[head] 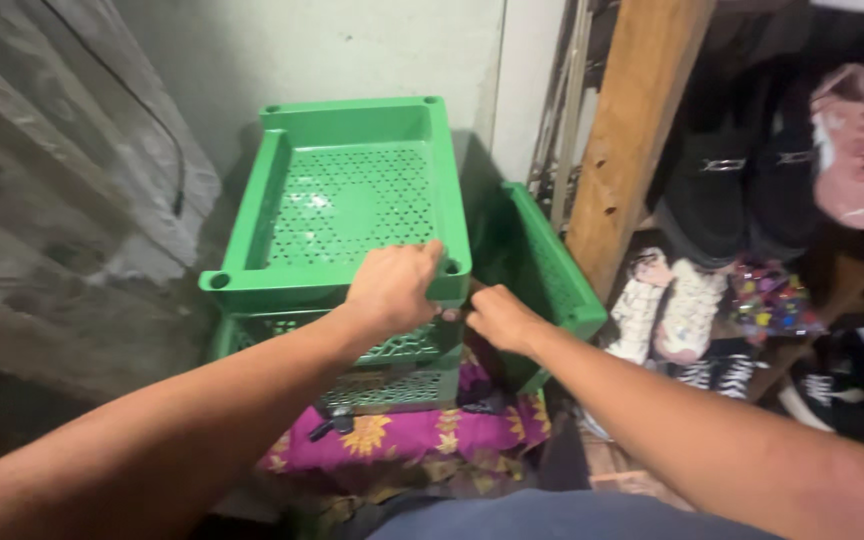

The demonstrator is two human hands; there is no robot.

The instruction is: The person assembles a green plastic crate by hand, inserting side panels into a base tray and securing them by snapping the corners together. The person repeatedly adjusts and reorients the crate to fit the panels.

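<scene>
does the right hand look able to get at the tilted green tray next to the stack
Probably yes: the right hand is right beside the tilted green tray, with nothing between them; the left hand grips the top tray.

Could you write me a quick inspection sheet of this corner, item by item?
Surface: purple flowered cloth under the stack.
Job's things: green perforated top tray on stacked green trays; another green tray leans beside.
Clutter: shoes on wooden shelving.
Hands: left hand grips the top tray's near rim; right hand at its corner, grasp unclear.
Cables: black cable on the wall.
Surroundings: rough grey wall.
</scene>
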